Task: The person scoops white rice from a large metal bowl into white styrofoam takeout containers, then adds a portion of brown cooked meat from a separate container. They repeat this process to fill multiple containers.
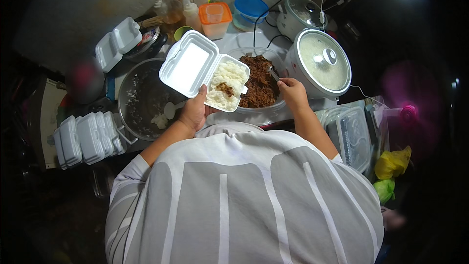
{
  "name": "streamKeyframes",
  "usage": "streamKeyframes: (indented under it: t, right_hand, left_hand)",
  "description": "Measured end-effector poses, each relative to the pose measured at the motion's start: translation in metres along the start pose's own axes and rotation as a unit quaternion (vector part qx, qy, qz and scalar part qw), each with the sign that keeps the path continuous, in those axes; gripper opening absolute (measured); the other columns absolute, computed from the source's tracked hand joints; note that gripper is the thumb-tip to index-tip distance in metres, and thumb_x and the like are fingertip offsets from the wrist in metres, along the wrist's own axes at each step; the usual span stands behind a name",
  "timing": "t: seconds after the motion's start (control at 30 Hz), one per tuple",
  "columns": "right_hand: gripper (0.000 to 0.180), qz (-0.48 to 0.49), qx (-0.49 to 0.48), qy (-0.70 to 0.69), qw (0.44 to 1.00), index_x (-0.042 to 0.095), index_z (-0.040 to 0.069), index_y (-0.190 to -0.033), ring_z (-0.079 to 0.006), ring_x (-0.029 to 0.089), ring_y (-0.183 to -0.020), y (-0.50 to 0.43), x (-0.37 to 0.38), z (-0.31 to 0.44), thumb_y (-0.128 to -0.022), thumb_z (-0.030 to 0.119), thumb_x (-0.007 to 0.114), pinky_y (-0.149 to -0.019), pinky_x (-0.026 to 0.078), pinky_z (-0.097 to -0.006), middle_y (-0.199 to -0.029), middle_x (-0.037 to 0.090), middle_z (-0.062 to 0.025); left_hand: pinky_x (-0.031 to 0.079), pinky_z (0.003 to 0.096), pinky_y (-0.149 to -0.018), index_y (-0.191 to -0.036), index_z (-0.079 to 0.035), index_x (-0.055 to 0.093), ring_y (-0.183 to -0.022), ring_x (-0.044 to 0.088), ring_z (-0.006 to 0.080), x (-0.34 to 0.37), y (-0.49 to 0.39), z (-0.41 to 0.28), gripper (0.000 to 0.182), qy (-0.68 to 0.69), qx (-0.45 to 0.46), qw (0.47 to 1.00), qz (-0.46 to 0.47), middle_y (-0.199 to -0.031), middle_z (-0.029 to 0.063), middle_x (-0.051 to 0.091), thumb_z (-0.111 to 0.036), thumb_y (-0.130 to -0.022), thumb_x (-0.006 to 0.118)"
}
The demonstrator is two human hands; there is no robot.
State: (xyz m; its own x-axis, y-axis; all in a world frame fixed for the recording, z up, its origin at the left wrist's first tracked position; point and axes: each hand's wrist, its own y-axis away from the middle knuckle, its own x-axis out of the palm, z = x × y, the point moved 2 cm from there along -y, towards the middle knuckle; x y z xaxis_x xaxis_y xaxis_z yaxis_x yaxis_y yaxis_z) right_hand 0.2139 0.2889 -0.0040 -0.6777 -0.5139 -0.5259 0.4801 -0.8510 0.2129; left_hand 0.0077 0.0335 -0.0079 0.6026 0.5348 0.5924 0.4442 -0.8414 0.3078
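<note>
My left hand [196, 112] holds an open white foam clamshell box [190, 62] by its near edge, thumb on top. White rice [229, 73] fills the box's lower half, with a small brown patch of shredded food [225, 89] on it. My right hand [293, 91] grips the handle of a spoon [274, 73], whose head is at the dark brown shredded food [258, 91] in a clear plastic tub [280, 62]. Left of the box is a large metal pot [128, 91] with rice remnants and a white rice paddle [170, 110] inside.
A rice cooker [318, 68] with a glass lid stands right of the tub, another cooker [302, 11] behind. Bottles [170, 11] and an orange-lidded container [215, 20] line the wall. Closed foam boxes [91, 137] are stacked left; an open one [119, 44] sits above. A pink fan [408, 113] is at right.
</note>
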Motion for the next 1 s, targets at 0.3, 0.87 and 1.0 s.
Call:
streamKeyframes:
  t: [0.3,0.87,1.0]
  right_hand:
    - [0.032,0.106,-0.1,-0.004,0.989,0.071,0.0,-0.116,-0.0185,0.064,-0.081,0.057,0.014,0.07,-0.094,0.023,0.072,-0.076,0.051,-0.0318,-0.094,0.071,-0.0094]
    - [0.029,0.002,-0.101,0.378,0.92,0.072,-0.002,-0.104,-0.0378,0.067,-0.102,0.0,0.0,0.021,-0.091,0.022,0.062,-0.089,0.055,-0.0445,-0.11,0.069,-0.0208]
    - [0.03,0.078,-0.091,0.468,0.876,0.074,0.0,-0.102,-0.0381,0.067,-0.104,-0.019,0.028,-0.016,-0.09,0.026,0.064,-0.092,0.054,-0.0458,-0.112,0.068,-0.0222]
  left_hand:
    - [0.057,0.0474,-0.097,-0.147,-0.004,0.041,-0.119,0.064,0.0302,0.004,-0.006,0.004,0.053,-0.017,0.005,1.0,0.014,-0.136,0.015,0.057,-0.038,-0.107,0.046]
    - [0.057,0.0478,-0.096,-0.145,-0.001,0.043,-0.117,0.065,0.0308,0.003,0.002,0.0,0.054,0.018,0.005,1.0,0.009,-0.133,0.0165,0.06,-0.04,-0.109,0.041]
    - [0.056,0.0477,-0.098,-0.145,-0.001,0.043,-0.117,0.065,0.0302,0.004,0.003,-0.001,0.054,0.015,-0.006,1.0,0.018,-0.134,0.0164,0.06,-0.04,-0.109,0.04]
